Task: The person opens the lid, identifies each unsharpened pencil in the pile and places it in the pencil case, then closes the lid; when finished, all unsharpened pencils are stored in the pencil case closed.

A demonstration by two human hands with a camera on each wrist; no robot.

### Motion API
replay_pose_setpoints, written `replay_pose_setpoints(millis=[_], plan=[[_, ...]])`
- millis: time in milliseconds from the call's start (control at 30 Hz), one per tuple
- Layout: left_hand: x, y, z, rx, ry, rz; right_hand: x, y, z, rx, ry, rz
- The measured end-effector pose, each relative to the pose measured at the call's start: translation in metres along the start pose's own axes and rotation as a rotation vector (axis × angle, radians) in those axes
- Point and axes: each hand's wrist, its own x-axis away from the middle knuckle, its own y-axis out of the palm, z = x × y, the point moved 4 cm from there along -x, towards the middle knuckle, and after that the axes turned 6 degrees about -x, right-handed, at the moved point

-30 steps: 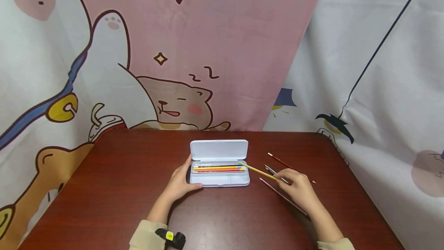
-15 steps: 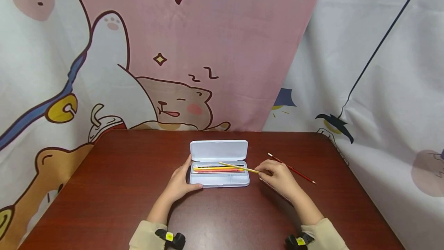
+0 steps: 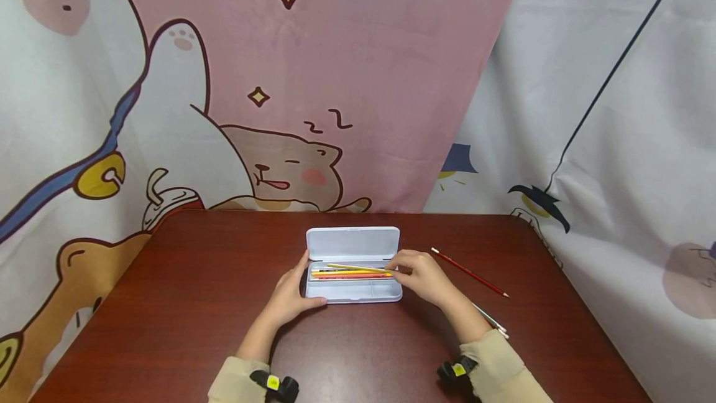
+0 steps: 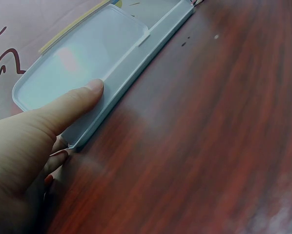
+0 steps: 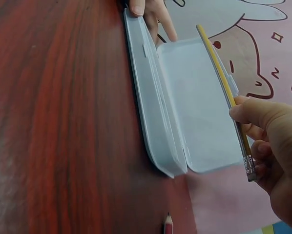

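A pale blue-white pencil case (image 3: pixel 338 292) lies on the table with its lid (image 3: pixel 352 244) raised at the back. Several pencils (image 3: pixel 347 277), orange, yellow and darker ones, lie in its rear compartment. My left hand (image 3: pixel 291 293) grips the case's left end; in the left wrist view the thumb (image 4: pixel 82 100) presses the front rim. Over the right end of the case, my right hand (image 3: pixel 422 275) pinches a yellow pencil (image 5: pixel 217 63) near its eraser end. That pencil hangs above the rear compartment, roughly in line with the others.
A red pencil (image 3: pixel 470 272) lies on the dark red-brown table (image 3: pixel 184 316) to the right. Pale pencils (image 3: pixel 492 319) show beyond my right forearm, which partly covers them. A printed cartoon cloth (image 3: pixel 391 79) hangs behind the table's back edge.
My right hand has moved left with the yellow pencil, from beside the case to over its right end. The pencil has turned to lie along the case. My left hand has stayed put.
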Motion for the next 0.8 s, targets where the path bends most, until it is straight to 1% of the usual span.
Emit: replay_pose_setpoints(millis=[133,233,433,633,800], plan=[[0.0,0.0,0.0,-0.007,-0.007,0.002,-0.01,0.009,0.001,0.001,0.005,-0.049],[0.0,0.0,0.0,-0.011,-0.013,0.001,-0.017,0.015,0.002,0.004,0.003,-0.072],[0.001,0.0,-0.001,-0.002,-0.012,-0.002,-0.027,0.027,0.007,0.025,-0.031,-0.109],[0.001,0.0,-0.001,-0.001,-0.008,0.002,-0.035,0.038,0.015,0.04,-0.004,-0.149],[-0.001,0.0,-0.001,-0.006,0.002,0.008,-0.038,0.045,0.021,0.044,0.017,-0.168]])
